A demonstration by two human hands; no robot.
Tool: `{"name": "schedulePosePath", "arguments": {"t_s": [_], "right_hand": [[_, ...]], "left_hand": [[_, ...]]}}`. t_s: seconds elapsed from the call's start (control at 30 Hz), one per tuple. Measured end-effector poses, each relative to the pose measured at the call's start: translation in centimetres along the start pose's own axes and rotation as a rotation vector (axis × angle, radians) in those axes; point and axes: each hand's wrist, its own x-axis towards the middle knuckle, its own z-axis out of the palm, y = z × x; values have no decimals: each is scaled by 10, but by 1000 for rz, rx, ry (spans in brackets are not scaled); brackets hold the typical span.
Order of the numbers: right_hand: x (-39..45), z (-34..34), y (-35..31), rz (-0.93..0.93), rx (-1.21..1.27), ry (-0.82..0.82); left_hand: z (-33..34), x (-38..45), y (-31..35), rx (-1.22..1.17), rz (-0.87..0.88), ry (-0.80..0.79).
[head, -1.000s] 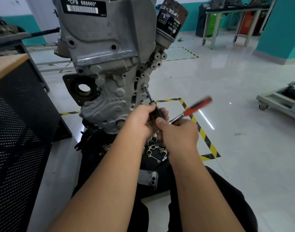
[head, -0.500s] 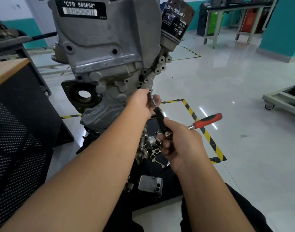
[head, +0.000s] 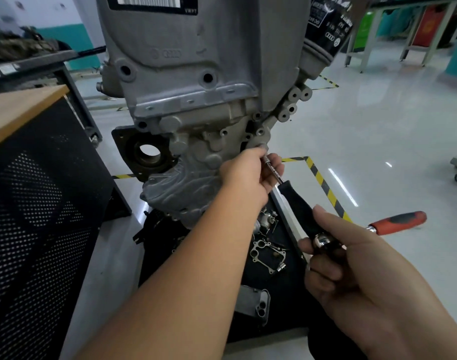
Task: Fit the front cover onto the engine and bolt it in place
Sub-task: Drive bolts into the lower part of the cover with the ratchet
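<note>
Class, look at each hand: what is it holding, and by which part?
The left hand pinches the driver's metal shaft near the bolt. The right hand grips the driver's black handle at its end, where the ratchet joins.

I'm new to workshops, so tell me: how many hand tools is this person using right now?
2. A black-handled driver, steadied near its tip by the left hand, and a red-handled ratchet sticking out past the right hand. Others may be hidden.

Open floor lies right of the engine. A black perforated cabinet crowds its left side, and loose metal parts clutter the mat beneath.
</note>
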Motion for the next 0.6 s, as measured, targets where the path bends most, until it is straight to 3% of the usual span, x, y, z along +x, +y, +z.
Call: {"name": "schedulePosePath", "arguments": {"t_s": [0.6], "right_hand": [[-12,-22,-15,-23,64,119]], "left_hand": [[7,-9,5,62,-88,1]]}}
